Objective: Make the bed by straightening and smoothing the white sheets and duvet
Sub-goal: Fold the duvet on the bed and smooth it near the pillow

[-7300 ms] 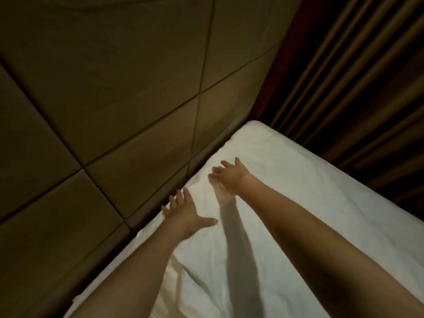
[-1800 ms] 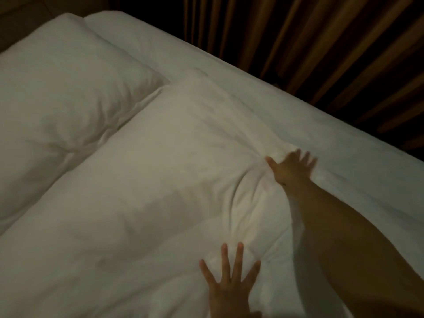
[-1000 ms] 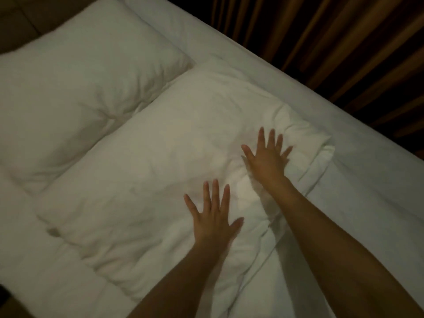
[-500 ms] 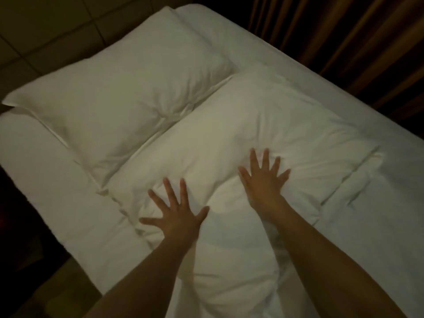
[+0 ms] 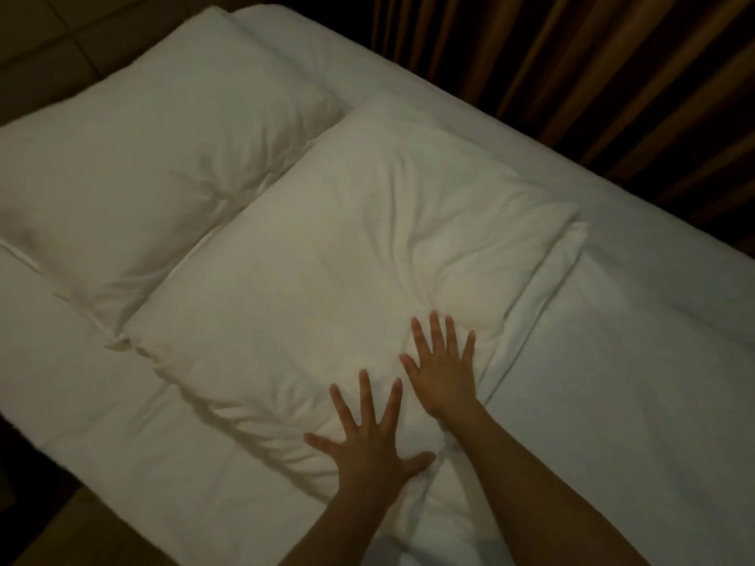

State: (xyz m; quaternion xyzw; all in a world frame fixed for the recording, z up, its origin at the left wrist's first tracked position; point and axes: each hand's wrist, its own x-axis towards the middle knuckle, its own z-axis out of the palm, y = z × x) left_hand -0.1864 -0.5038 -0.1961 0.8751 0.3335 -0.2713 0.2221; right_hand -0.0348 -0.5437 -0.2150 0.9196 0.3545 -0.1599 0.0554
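Two white pillows lie side by side on the white sheet (image 5: 633, 381) of the bed. The nearer pillow (image 5: 327, 259) is wrinkled along its near edge. My left hand (image 5: 367, 439) lies flat with fingers spread on that pillow's near edge. My right hand (image 5: 443, 361) presses flat on the pillow's near right part, fingers straight and spread. The far pillow (image 5: 143, 165) sits against the headboard end, touching the nearer one. No duvet can be told apart in this dim view.
Brown pleated curtains (image 5: 572, 67) hang close along the bed's far side. A padded panel wall (image 5: 53, 47) stands behind the pillows at the upper left. The bed's near left edge drops to a dark floor (image 5: 49, 524).
Both hands have slid toward me and to the right along the nearer pillow, now lying closer together at its near edge. The view has shifted slightly.
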